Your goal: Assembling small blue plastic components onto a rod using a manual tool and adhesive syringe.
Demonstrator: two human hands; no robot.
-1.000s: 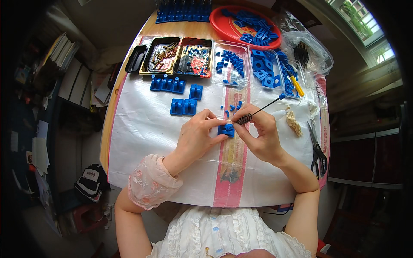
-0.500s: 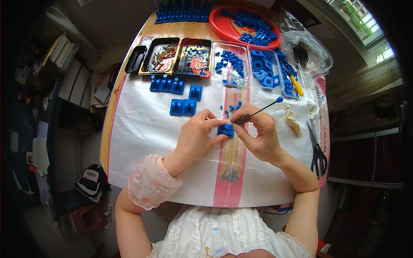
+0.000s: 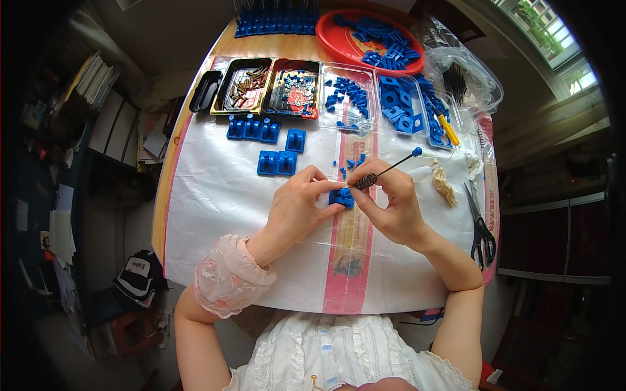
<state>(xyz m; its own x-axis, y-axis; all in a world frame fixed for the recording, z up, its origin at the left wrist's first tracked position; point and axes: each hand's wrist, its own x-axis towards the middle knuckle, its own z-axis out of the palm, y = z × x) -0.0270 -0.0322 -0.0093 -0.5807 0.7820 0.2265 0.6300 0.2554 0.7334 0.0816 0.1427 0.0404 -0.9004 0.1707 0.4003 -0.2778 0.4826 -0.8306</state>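
Left hand [image 3: 297,208]: pinching the small blue plastic block [image 3: 341,197] from its left side.
Right hand [image 3: 390,205]: clenched on a thin ball-tipped rod [image 3: 386,171], spring end at the block.
Risk: spring may pop loose if the rod slips.
Surface: white woven sheet [image 3: 215,215]; blue blocks [image 3: 276,162], parts trays [image 3: 267,88] beyond the grip.

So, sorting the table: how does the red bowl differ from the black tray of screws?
The red bowl is round, at the table's far edge; the black tray is rectangular and nearer the hands. The bowl holds loose blue plastic parts; the tray holds brass-coloured screws. Both are open containers of small parts.
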